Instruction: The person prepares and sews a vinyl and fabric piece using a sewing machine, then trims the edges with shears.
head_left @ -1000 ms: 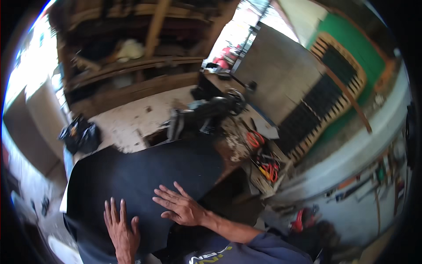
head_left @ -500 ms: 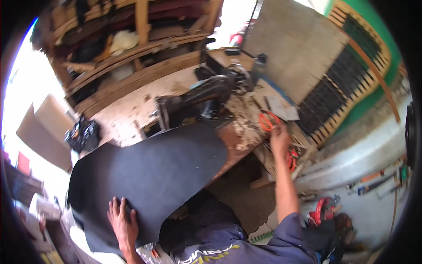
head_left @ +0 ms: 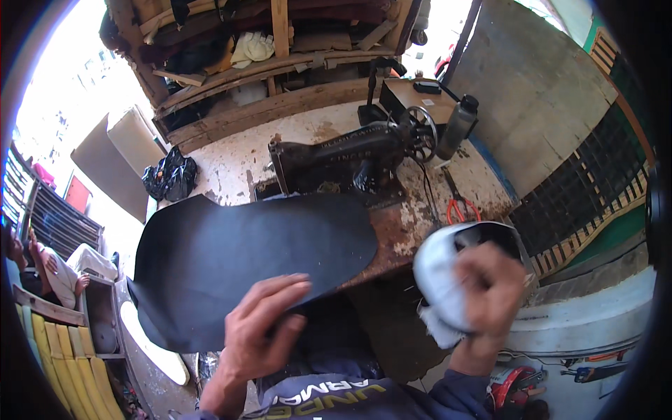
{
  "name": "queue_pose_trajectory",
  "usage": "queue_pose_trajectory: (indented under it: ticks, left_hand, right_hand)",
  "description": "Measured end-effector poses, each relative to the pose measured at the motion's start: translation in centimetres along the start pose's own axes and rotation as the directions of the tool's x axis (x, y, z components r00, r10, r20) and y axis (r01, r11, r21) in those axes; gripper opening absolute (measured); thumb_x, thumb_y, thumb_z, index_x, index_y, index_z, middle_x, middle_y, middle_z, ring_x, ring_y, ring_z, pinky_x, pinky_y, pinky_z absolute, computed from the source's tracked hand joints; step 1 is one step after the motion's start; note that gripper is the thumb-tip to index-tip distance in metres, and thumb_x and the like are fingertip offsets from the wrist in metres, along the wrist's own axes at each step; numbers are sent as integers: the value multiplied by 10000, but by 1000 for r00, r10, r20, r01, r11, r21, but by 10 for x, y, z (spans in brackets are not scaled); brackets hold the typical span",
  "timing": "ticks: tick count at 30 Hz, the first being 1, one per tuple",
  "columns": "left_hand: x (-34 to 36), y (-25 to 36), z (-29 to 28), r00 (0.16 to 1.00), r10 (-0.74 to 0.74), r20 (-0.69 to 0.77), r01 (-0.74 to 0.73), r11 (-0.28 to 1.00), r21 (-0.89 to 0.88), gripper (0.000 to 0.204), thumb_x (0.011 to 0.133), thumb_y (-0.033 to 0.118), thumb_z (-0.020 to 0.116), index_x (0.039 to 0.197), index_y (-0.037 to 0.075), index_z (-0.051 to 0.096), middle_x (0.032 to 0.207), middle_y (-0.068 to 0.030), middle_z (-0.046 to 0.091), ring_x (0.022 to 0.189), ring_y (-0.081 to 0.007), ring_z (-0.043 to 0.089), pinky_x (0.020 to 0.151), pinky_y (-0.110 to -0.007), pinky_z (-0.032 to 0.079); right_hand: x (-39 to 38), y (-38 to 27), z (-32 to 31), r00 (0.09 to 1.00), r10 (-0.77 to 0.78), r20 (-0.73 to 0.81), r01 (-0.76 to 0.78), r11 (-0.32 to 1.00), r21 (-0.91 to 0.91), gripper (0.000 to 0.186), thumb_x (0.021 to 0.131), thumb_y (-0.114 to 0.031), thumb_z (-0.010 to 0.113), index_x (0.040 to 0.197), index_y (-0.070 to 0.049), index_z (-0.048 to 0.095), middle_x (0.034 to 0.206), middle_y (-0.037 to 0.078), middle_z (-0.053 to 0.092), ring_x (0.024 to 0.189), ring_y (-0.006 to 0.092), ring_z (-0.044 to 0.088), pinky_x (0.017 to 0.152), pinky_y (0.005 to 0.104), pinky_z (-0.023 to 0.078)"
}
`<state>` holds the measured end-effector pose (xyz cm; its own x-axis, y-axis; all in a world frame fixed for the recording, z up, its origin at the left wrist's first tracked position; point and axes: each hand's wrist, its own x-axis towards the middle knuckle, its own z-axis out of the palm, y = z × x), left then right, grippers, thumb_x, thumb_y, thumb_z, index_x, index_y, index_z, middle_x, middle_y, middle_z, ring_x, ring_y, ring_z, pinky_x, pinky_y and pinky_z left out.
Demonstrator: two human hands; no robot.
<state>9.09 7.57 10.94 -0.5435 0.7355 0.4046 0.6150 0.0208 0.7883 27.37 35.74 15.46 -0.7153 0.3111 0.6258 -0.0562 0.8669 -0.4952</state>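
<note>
My left hand (head_left: pixel 260 329) is open, fingers slightly curled, over the near edge of a large black sheet (head_left: pixel 245 248) lying on the worn table. My right hand (head_left: pixel 490 297) is closed on a white round object (head_left: pixel 437 269) with a dark inner part, held at the table's right end; exactly what it is I cannot tell. Behind the sheet stands a black sewing machine (head_left: pixel 329 157) with a handwheel. Orange-handled scissors (head_left: pixel 460 203) lie to its right, just beyond the white object.
A wooden shelf (head_left: pixel 280 63) holding cloth stands behind the table (head_left: pixel 231 147). A black plastic bag (head_left: pixel 170 175) and a bottle (head_left: pixel 456 126) rest on it. A person (head_left: pixel 59 269) reclines at far left. A board (head_left: pixel 532 84) leans at right; tools (head_left: pixel 591 371) sit low beside it.
My right hand went from the sheet to the scissors area and now holds the white object. My left hand moved rightward and is raised slightly. The view has shifted, showing the reclining person.
</note>
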Motion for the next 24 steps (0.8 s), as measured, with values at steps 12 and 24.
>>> queue_pose_trajectory:
  ticks: [12,24]
  left_hand:
    - [60,-5,-70,843,-149,517,23,970,242,431,889,438,851,1021,37,765,777,-143,708,725,-271,703,718,-406,543]
    - [65,-71,-207,836,-395,382,238,887,395,437,800,456,924,912,52,800,755,5,719,703,-104,656,674,-335,511]
  right_hand:
    - [18,-51,32,860,85,503,-198,964,176,307,873,-224,885,1078,-25,774,903,111,788,831,188,765,740,333,578]
    - [-7,23,50,674,349,651,-632,729,263,333,849,-256,930,1033,-4,812,878,9,771,778,62,659,711,262,516]
